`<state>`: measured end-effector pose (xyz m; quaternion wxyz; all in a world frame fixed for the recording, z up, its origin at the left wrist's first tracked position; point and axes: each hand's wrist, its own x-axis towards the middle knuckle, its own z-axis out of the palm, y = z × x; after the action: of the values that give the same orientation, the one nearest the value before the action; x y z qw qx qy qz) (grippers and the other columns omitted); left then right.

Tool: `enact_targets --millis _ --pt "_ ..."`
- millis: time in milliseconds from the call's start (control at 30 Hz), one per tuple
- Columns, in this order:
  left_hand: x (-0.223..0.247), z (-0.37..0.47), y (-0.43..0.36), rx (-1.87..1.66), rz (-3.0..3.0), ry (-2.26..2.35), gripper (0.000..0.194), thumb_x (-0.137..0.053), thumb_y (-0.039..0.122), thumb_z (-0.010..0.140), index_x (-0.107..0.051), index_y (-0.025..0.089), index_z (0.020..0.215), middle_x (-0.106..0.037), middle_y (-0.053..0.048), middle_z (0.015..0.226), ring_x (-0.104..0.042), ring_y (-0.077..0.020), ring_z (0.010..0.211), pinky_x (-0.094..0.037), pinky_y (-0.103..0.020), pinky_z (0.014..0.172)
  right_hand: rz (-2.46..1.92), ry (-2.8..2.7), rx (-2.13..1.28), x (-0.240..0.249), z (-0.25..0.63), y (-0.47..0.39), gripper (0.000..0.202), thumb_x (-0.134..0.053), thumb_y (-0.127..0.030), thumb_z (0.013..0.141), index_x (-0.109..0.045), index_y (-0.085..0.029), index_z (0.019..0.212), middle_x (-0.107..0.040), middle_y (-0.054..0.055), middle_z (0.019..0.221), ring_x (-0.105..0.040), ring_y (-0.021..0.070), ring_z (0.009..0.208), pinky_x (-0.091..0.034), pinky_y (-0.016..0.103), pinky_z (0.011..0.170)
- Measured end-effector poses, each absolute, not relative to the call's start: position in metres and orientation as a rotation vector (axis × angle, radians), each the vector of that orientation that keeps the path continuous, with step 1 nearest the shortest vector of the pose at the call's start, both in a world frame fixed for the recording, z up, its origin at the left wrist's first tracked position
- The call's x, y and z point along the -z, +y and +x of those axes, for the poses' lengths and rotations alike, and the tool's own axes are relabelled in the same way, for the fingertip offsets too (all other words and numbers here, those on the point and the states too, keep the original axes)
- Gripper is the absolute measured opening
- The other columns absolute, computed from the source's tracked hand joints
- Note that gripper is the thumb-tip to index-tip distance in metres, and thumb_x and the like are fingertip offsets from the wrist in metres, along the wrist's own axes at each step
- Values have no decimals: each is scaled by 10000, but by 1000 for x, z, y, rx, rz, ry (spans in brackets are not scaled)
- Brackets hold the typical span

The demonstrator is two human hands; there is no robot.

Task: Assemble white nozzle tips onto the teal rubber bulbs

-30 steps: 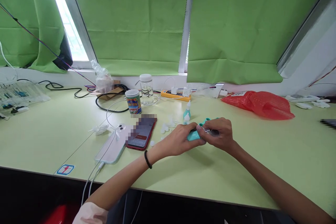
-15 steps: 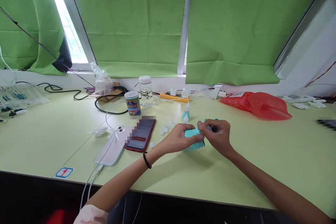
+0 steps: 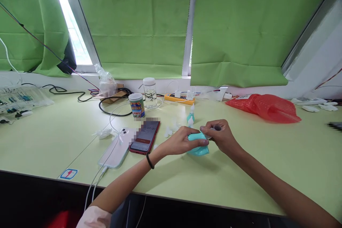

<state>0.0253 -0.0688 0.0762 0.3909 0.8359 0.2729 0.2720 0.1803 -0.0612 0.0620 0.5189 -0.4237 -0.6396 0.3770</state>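
Both hands meet over the pale green table [image 3: 240, 171]. The left hand [image 3: 181, 141] is curled around a teal bulb [image 3: 197, 146], gripping it from the left side with the thumb along its front — the bulb rests low, touching or just above the table top; which of the two cannot be told. The right hand [image 3: 223, 136] is closed on a small clear tube [image 3: 216, 128] with a dark round opening, pinched between thumb and fingers right at the upper right end of the bulb. Whether the tube is seated in the bulb or only pressed against it cannot be told.

Just beyond the hands stands a small teal-and-white dropper bottle [image 3: 190, 117], upright, with a few small white plastic bits [image 3: 169, 130] to the left of it. Left of the left hand lie two phones side by side: a red phone [image 3: 145, 138] with its screen lit and, touching it on the far side, a white phone [image 3: 113, 149] face down with a white cable [image 3: 93, 185] running off the table edge. Farther back from the left hand stand a printed tin [image 3: 136, 105] and a clear jar [image 3: 149, 92]. Well off beyond the right hand lies a red plastic bag [image 3: 264, 107] — crumpled flat against the table, below the green blinds [image 3: 133, 25].
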Motion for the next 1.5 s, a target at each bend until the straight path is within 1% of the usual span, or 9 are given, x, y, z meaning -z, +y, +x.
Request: enact_targets --millis 167,367,500,900,1100,1233,1300,1400,1500 --pt "-76 24 -68 -669 2135 673 335 -430 412 743 -523 102 658 -334 35 531 -279 -58 505 -240 -175 441 -1024 -1581 -987 -66 182 -64 330 -599 -337 587 -423 -141 390 -279 -54 370 -252 44 372 -183 195 348" --pt "-77 29 -73 -782 2145 719 313 -410 387 760 -534 108 691 -377 33 547 -304 -63 517 -257 -174 469 -1092 -1604 -286 -77 179 -76 280 -599 -241 553 -407 -149 372 -232 -58 374 -212 35 372 -172 195 347" --pt "-78 34 -79 -850 2164 837 316 -405 385 763 -535 110 675 -386 35 531 -310 -63 509 -252 -180 477 -1073 -1564 -179 -76 180 -76 278 -601 -223 545 -397 -151 370 -240 -57 372 -219 36 368 -186 192 344" --pt "-80 24 -71 -723 2042 605 330 -491 412 700 -486 112 565 -293 46 504 -252 -54 495 -216 -188 439 -1005 -1624 -822 -73 185 -68 304 -641 -308 547 -462 -134 374 -288 -55 357 -233 40 376 -164 202 355" --pt "-79 22 -71 -624 1930 572 269 -535 366 674 -574 100 660 -368 38 520 -312 -56 504 -262 -183 458 -938 -1595 -1023 -74 185 -70 308 -630 -339 555 -484 -138 374 -373 -36 332 -285 46 333 -185 199 322" --pt "-83 20 -71 -668 1772 532 252 -529 330 689 -604 112 789 -520 -13 666 -445 -92 613 -360 -193 555 -930 -1485 -1066 -78 195 -62 305 -646 -339 521 -465 -146 370 -384 -36 338 -321 52 320 -207 194 303" --pt "-85 18 -70 -774 1648 515 278 -548 299 678 -584 132 898 -552 -41 791 -494 -123 705 -395 -214 624 -960 -1389 -1098 -77 203 -55 324 -644 -335 529 -430 -151 369 -341 -50 346 -310 46 323 -219 190 305" --pt "-90 13 -63 -936 1449 535 445 -568 249 660 -467 195 1090 -552 -49 865 -525 -138 738 -428 -250 653 -998 -1235 -1169 -71 214 -47 339 -639 -325 552 -394 -155 391 -285 -67 379 -271 33 333 -230 182 310" --pt "-95 7 -45 -1031 1312 663 441 -544 243 668 -453 175 1094 -553 -67 892 -533 -140 733 -450 -282 648 -1024 -1172 -1245 -57 223 -45 346 -657 -295 552 -377 -150 407 -269 -72 399 -246 25 348 -209 173 313"
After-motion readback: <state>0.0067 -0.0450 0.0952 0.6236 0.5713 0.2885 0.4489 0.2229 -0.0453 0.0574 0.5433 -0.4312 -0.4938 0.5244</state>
